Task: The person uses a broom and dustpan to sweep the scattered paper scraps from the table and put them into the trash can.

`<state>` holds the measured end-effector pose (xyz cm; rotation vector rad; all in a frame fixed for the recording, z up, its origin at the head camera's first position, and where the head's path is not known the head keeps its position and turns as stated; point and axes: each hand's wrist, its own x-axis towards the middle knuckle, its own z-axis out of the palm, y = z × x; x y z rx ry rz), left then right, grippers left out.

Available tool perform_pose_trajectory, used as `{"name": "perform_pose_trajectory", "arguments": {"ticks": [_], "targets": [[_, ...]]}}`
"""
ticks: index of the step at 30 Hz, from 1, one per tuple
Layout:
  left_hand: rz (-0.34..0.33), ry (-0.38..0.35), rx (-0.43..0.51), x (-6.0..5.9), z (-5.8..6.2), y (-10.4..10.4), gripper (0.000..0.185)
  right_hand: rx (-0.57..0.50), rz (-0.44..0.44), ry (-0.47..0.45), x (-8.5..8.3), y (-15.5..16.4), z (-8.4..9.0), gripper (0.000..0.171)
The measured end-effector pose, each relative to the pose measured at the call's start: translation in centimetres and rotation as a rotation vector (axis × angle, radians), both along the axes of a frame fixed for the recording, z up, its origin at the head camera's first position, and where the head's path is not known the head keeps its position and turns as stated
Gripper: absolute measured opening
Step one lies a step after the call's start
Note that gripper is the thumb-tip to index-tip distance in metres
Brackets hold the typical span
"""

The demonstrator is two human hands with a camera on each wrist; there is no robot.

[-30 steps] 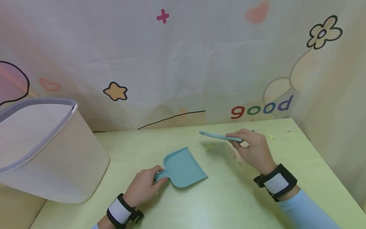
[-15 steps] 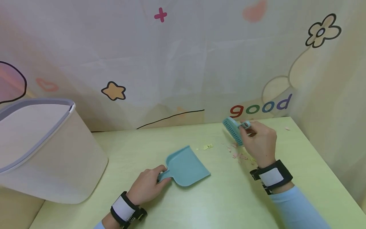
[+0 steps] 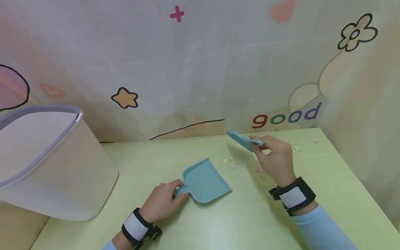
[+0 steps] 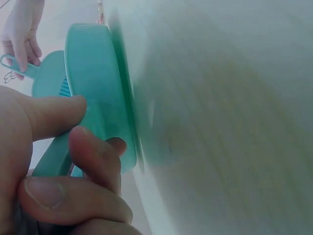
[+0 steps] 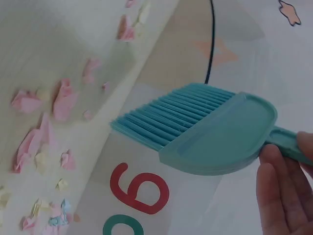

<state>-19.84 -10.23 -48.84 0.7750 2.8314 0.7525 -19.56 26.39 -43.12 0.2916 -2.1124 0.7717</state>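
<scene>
My left hand (image 3: 162,201) grips the handle of a blue-green dustpan (image 3: 204,182), which lies low over the table with its wide edge facing right. In the left wrist view, thumb and curled fingers wrap the dustpan (image 4: 95,73) handle. My right hand (image 3: 276,158) holds a small matching hand brush (image 3: 240,139) by its handle, raised above the table. The right wrist view shows the brush (image 5: 220,137) with its bristles pointing toward the scraps. Torn pink paper scraps (image 3: 258,170) lie below the right hand, and yellow paper scraps (image 3: 228,160) lie between brush and dustpan.
A white bin (image 3: 62,173) with a grey-purple rim stands at the left of the pale green table (image 3: 218,225). Behind the table hangs a printed backdrop (image 3: 187,69). More yellow scraps (image 3: 297,148) lie toward the back right corner.
The brush went right, turning bristles outward, then came back left above the table. Some pink scraps now lie beside the yellow ones nearer the dustpan. The dustpan shifted slightly right.
</scene>
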Motion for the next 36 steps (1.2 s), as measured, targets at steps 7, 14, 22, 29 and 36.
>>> {"name": "perform_pose_trajectory", "arguments": {"ticks": [7,14,22,29,36], "targets": [[0.002,-0.002,0.011,0.1,0.2,-0.1,0.026,0.218,0.046,-0.049,0.2,-1.3,-1.1,0.031],[0.005,-0.006,0.021,0.0,0.6,-0.1,0.026,0.021,0.133,-0.017,0.6,-2.3,-0.2,0.028],[0.016,-0.009,0.023,-0.1,0.5,-0.2,0.025,0.164,0.109,-0.066,0.3,-2.2,-1.3,0.038],[0.011,-0.016,0.021,-0.1,0.4,-0.1,0.025,0.293,0.208,-0.251,0.7,-2.4,-1.5,0.04],[-0.002,-0.013,0.012,-0.2,0.6,-0.3,0.024,0.366,0.338,-0.34,1.1,-1.1,0.5,0.039]]}}
